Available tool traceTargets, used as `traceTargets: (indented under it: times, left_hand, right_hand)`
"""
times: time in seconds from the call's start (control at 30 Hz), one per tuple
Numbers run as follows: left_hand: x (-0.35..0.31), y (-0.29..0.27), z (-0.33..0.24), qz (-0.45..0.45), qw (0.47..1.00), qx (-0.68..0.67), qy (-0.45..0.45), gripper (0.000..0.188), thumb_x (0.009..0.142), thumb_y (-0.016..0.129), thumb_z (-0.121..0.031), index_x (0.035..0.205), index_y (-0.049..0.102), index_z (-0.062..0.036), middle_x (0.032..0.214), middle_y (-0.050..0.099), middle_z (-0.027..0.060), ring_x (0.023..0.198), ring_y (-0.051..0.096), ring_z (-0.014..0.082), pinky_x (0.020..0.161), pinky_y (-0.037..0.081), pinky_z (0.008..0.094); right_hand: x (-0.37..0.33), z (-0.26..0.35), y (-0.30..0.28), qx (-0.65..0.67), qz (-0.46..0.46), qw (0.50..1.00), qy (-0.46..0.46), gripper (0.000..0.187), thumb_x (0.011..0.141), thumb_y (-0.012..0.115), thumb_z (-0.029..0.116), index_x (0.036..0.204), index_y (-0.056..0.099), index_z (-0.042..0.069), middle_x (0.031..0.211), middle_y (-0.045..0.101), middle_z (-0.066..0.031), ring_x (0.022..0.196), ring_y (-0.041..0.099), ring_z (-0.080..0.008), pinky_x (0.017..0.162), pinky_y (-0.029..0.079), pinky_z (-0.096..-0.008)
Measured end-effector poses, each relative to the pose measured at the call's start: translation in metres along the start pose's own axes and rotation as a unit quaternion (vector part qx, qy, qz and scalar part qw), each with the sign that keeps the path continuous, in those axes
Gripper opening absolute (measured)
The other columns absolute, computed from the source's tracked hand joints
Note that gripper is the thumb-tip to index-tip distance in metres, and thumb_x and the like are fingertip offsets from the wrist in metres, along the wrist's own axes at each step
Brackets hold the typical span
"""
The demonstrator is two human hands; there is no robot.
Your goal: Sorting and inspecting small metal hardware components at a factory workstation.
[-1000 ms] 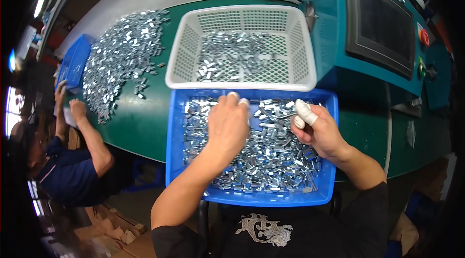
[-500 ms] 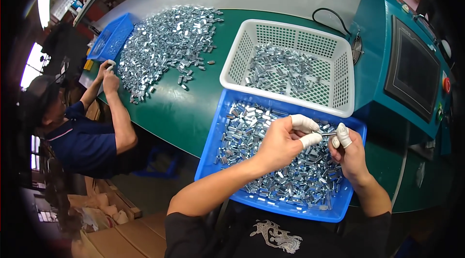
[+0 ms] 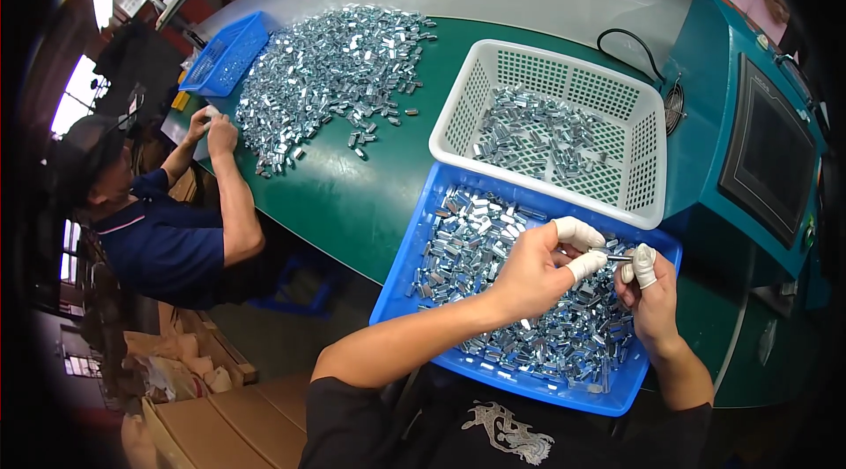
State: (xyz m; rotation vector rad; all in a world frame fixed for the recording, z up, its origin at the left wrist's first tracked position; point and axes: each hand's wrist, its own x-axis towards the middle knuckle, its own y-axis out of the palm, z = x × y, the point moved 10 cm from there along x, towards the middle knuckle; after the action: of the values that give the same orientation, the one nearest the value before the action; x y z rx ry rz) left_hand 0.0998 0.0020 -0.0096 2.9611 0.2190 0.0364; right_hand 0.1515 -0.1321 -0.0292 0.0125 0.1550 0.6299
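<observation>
Over a blue tray (image 3: 398, 280) heaped with small silver hexagonal metal parts (image 3: 480, 209), my two hands meet, with white covers on several fingertips. My right hand (image 3: 652, 293) pinches a slim metal rod (image 3: 620, 258) that points left. The rod's other end reaches the closed thumb and finger of my left hand (image 3: 542, 266). Whatever sits inside that left pinch is hidden by the fingertips. Behind the tray, a white perforated basket (image 3: 454, 145) holds a looser layer of the same parts and overlaps the tray's far edge.
A teal machine with a dark screen (image 3: 775, 152) stands at right, a black cable (image 3: 627, 36) beside it. On the green table (image 3: 352, 214), a large pile of parts (image 3: 330, 73) lies far left near another blue bin (image 3: 227, 55). A co-worker (image 3: 167, 222) handles something small there.
The view has turned slightly, so the table and its contents sit further right in the picture. Both hands keep the same pinch on the rod, with little visible finger movement.
</observation>
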Motion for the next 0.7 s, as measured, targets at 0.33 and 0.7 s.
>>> traceTargets:
  times: [0.33, 0.7]
  left_hand:
    - [-0.005, 0.016, -0.004, 0.059, 0.996, 0.069, -0.016, 0.013, 0.084, 0.065, -0.009, 0.092, 0.064, 0.0008, 0.086, 0.065, 0.0037, 0.078, 0.06, 0.0071, 0.07, 0.049, 0.0223]
    - [-0.012, 0.013, -0.057, -0.011, 0.928, 0.298, 0.224, 0.013, 0.076, 0.069, -0.01, 0.086, 0.064, -0.0029, 0.075, 0.062, 0.0083, 0.067, 0.058, 0.0235, 0.059, 0.046, 0.0329]
  right_hand:
    - [-0.007, 0.007, 0.009, -0.055, 0.018, 0.998, -0.006, 0.036, 0.097, 0.042, 0.029, 0.071, 0.052, 0.006, 0.06, 0.054, 0.0002, 0.049, 0.039, -0.0023, 0.045, 0.03, -0.0178]
    - [-0.004, -0.016, 0.015, 0.09, 0.043, 0.986, 0.136, 0.04, 0.097, 0.041, 0.034, 0.068, 0.052, 0.008, 0.057, 0.053, -0.0033, 0.045, 0.04, -0.0056, 0.043, 0.031, -0.0199]
